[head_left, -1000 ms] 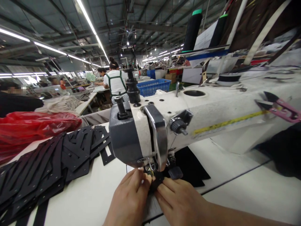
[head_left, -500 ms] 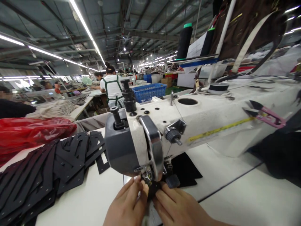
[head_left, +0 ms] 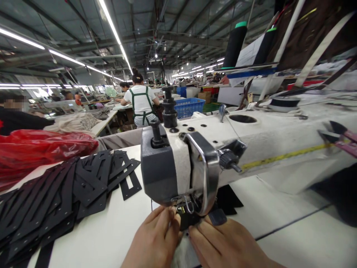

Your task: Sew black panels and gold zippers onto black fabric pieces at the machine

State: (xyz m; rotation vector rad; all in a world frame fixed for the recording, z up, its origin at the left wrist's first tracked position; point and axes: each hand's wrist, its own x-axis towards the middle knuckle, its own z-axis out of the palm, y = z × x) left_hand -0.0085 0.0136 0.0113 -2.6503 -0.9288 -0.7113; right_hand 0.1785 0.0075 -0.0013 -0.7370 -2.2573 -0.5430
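Observation:
A white and grey sewing machine [head_left: 158, 169] stands before me, and a small piece of black material [head_left: 186, 220] lies under its needle area. My left hand [head_left: 157, 236] is closed, thumb and fingertips pinching the left edge of that piece beside the presser foot. On the other side, my right hand [head_left: 223, 240] has its fingers bent and pressed together on the right edge. A dark flat attachment [head_left: 217, 217] partly covers my right fingers. Further black pieces [head_left: 229, 199] lie behind the machine head. The needle tip cannot be made out.
Overlapping black cut panels [head_left: 92, 182] spread over the left of the white table [head_left: 106, 230]. Red plastic [head_left: 50, 145] lies beyond them. Pink-handled snips [head_left: 341, 139] rest on the machine arm near thread cones [head_left: 234, 46]. A blue crate [head_left: 189, 108] and a co-worker [head_left: 141, 100] are further back.
The view has shifted, so the machine sits further right and looks larger. Both hands stay at the black piece; my right hand now lies partly beneath the dark attachment.

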